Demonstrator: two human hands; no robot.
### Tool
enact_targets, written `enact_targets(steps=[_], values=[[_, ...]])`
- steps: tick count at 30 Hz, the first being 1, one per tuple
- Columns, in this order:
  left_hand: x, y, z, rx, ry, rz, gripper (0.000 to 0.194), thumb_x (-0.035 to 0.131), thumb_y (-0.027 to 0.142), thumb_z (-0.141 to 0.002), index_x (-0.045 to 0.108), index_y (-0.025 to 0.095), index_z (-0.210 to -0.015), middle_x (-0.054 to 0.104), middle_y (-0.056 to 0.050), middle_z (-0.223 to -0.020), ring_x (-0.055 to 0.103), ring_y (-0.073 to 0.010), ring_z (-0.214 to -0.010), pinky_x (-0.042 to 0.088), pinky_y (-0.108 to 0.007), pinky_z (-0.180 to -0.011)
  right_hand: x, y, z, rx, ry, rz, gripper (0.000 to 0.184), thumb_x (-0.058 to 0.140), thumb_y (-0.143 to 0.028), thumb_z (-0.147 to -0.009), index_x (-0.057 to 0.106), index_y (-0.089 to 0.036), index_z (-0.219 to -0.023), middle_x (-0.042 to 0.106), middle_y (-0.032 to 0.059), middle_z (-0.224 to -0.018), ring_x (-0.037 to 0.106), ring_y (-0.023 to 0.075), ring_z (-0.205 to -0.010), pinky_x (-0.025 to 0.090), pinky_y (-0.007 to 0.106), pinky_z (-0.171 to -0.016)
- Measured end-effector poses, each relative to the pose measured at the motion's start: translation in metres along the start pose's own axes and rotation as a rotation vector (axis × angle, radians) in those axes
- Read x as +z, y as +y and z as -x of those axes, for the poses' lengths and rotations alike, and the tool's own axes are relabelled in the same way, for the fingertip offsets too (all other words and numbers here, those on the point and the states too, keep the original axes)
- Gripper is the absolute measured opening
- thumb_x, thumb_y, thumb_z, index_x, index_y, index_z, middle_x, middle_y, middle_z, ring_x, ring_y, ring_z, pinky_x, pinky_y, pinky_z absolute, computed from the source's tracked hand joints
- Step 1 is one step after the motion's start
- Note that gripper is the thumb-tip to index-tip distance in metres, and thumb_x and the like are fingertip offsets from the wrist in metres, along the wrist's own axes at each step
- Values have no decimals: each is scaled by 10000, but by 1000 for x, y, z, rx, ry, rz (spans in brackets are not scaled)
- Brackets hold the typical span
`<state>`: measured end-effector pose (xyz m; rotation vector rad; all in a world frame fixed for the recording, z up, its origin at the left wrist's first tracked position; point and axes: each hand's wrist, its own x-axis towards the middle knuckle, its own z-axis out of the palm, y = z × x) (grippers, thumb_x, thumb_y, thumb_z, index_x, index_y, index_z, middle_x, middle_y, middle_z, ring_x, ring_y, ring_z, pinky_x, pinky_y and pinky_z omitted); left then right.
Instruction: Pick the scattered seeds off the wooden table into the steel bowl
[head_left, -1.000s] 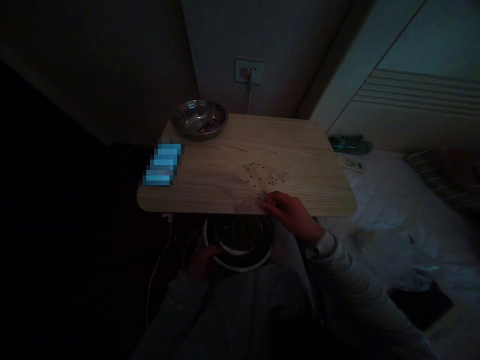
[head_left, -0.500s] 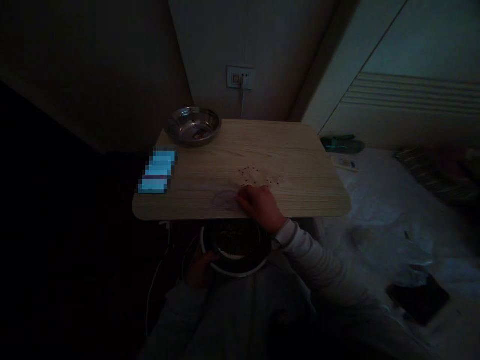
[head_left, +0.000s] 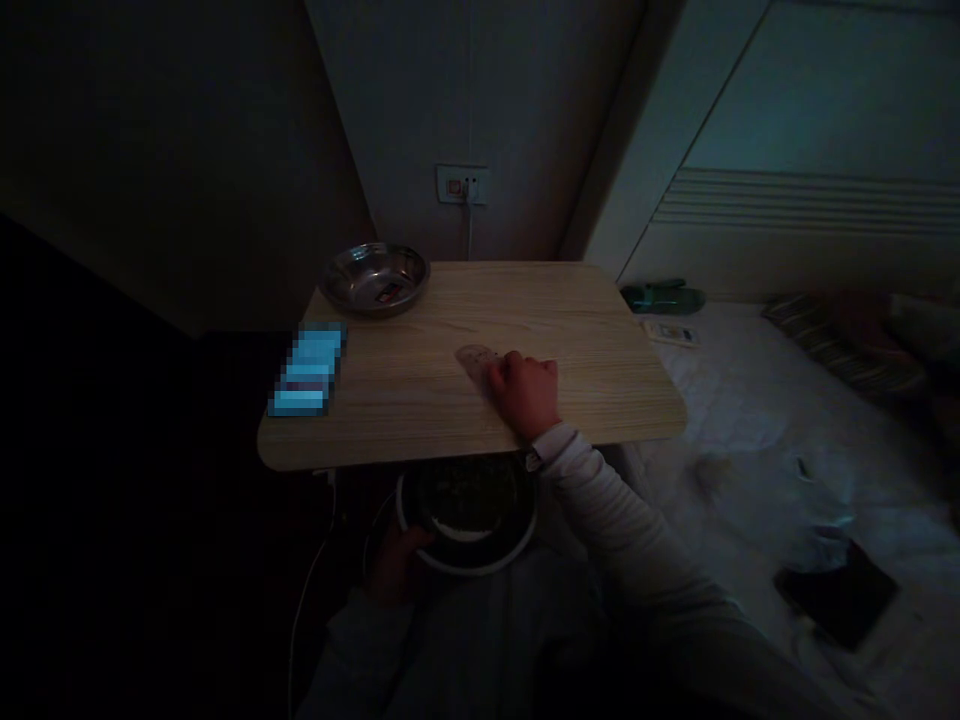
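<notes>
My right hand [head_left: 527, 395] is closed over the small wooden table [head_left: 390, 400], its fingers pinching a thin, clear, rounded piece [head_left: 474, 362] that lies against the tabletop. A few dark specks show at this piece; my hand hides whatever is behind it. Below the table's front edge, my left hand [head_left: 397, 565] grips the left rim of a round dark pan-like container [head_left: 480, 572] with a pale rim. The container sits at my lap, partly under the table, and its dim contents are hard to make out.
A shiny metal bowl [head_left: 375, 280] stands at the table's back left corner, with a blurred lit phone [head_left: 309, 370] in front of it. A white cable [head_left: 307, 570] hangs at left. On the bed [head_left: 735, 400] at right lie a green bottle [head_left: 666, 298] and a dark flat object [head_left: 836, 590].
My right hand and the clear piece have moved forward on the table, over the area where scattered dark specks lay. Fewer specks show now. My left hand still holds the container.
</notes>
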<state>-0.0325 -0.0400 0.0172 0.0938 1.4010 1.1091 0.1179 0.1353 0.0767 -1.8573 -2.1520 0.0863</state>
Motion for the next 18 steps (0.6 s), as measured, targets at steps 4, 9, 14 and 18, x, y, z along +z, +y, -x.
enact_targets(steps=[4, 9, 14, 18], values=[[-3, 0, -1, -32, -31, -4, 281, 646, 126, -452, 669, 186, -725, 711, -28, -750, 612, -299, -939, 478, -399, -791, -1, 12, -8, 66, 1, -80, 316, 382, -399, -863, 579, -159, -806, 655, 86, -749, 575, 188, -697, 328, 338, -746], [-11, 0, -6, -24, -28, -13, 279, 645, 73, -438, 663, 205, -683, 714, -21, -729, 631, -286, -882, 491, -382, -778, -3, 33, -15, 141, 34, -385, 277, 430, -409, -835, 560, -181, -749, 623, 28, -667, 534, 142, -599, 347, 268, -620], [-16, -5, -11, -52, -29, 5, 224, 652, 106, -463, 649, 194, -668, 706, -5, -698, 645, -279, -834, 496, -398, -755, -12, 40, 6, 42, -39, -713, 256, 482, -410, -806, 535, -185, -694, 582, -15, -587, 519, 114, -551, 346, 224, -540], [-19, -9, -16, -87, -20, -47, 160, 662, 116, -469, 634, 191, -608, 682, -22, -619, 633, -293, -870, 481, -409, -786, -15, 26, 37, -108, -191, -601, 234, 520, -383, -804, 553, -184, -685, 599, -13, -585, 521, 112, -540, 353, 238, -585]])
